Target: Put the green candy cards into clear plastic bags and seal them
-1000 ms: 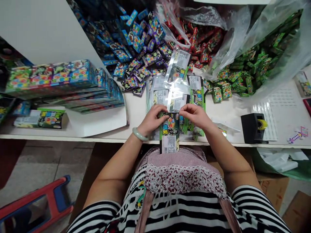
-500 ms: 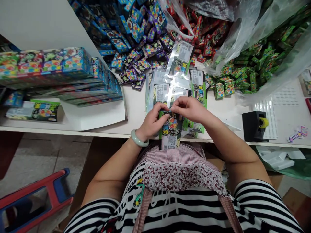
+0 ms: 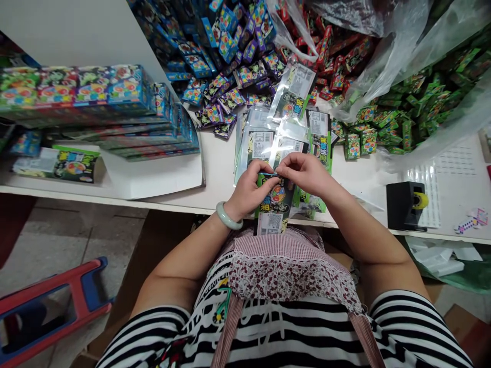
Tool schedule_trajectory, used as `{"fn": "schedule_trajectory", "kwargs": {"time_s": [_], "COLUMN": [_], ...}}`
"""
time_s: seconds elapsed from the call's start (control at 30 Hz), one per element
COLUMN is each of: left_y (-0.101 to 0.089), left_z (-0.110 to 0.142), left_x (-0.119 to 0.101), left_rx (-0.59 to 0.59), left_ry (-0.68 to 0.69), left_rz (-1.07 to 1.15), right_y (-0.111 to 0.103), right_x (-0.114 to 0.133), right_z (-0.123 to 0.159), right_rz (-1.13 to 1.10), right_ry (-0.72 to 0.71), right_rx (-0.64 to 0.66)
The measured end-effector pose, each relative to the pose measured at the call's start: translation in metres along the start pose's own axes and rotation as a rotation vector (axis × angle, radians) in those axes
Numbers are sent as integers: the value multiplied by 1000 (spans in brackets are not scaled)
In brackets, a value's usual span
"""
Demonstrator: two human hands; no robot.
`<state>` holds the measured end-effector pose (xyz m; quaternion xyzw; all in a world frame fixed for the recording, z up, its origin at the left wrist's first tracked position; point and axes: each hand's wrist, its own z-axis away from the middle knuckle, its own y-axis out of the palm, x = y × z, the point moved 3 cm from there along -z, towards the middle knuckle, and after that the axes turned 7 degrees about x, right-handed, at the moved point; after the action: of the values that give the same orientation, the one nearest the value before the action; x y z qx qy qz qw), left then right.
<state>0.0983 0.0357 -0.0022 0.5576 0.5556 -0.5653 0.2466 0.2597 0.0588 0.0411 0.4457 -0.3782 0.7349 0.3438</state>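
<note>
A black printed candy packaging sleeve (image 3: 274, 204) with a round colourful picture and a white label panel lies at the table's front edge, against the apron. My left hand (image 3: 255, 186) pinches its far edge between thumb and fingers. Close beside it, my right hand (image 3: 303, 173) has thumb and forefinger pressed together at the same edge; a thin bluish strip shows between the fingertips. Beyond both hands, more flat sleeves (image 3: 261, 143) with barcodes and shiny clear parts lie overlapping in a pile.
Small blue boxes (image 3: 195, 64), purple boxes (image 3: 251, 74), red boxes (image 3: 337, 74) and green boxes (image 3: 387, 120) are heaped at the back, partly under plastic bags (image 3: 406, 46). Stacked multi-colour packs (image 3: 92, 89) stand left. A black tape dispenser (image 3: 402, 204) sits right. A red-blue stool (image 3: 57, 301) is on the floor.
The whole view has shifted slightly, so the things on the table appear a little further right. Both hands keep their pinch at the sleeve's edge, with hardly any movement.
</note>
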Motion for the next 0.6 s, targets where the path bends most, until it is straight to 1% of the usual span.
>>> {"fn": "schedule_trajectory", "kwargs": {"time_s": [0.07,0.13,0.17,0.23,0.27,0.33,0.37,0.4,0.47,0.5,0.53,0.57,0.6], "left_y": [0,0,0,-1,-2,-4,-4,-4,-3,-5,-10,-19,-32], "left_z": [0,0,1,4,6,11,15,19,31,39,46,54,61], "left_x": [0,-1,-2,-2,-1,3,6,9,13,13,12,9,5], "left_rx": [-3,-1,2,1,-4,-6,17,67,220,277,299,270,189], "left_ry": [9,29,39,44,29,-44,-92,-141,-234,-274,-309,-336,-348], "left_rz": [0,10,17,37,61,163,238,318,442,473,481,471,443], "right_y": [-1,-2,-2,-1,1,7,10,12,14,13,9,2,-11], "right_x": [-1,-4,-6,-12,-14,-17,-18,-18,-17,-18,-18,-20,-23], "right_z": [-2,-6,-8,-13,-15,-16,-15,-15,-16,-19,-23,-30,-40], "right_rz": [-13,-74,-131,-273,-340,-442,-475,-498,-497,-465,-410,-331,-230], "right_ry": [-1,27,60,171,238,351,385,401,379,345,301,247,186], "right_rx": [10,37,61,134,186,279,306,321,359,394,430,433,381]}}
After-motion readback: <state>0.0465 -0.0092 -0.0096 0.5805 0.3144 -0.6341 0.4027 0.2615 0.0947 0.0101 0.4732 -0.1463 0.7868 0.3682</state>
